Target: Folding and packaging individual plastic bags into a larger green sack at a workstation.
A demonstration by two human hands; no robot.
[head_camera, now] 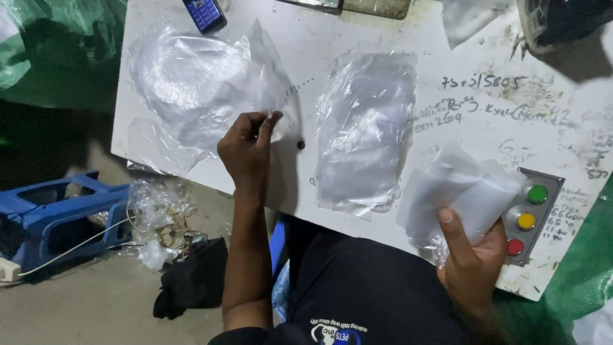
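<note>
From the head view, looking down over my lap: my left hand is raised over the near edge of the white desk, fingers pressed together at the tips, pinching the corner of a thin clear plastic bag. That corner belongs to the loose pile of clear bags lying up and to the left of the hand, on the desk's left part, so my left hand is the nearer one to it. A second stack of clear bags lies flat in the middle of the desk, its long axis running away from me, between my two hands.

My right hand is low at the desk's near right edge, curled around a bunch of white folded bags, thumb pressed across the front. Just beside it, to the right, sits a grey panel with three coloured buttons. A blue phone lies at the far edge.
</note>
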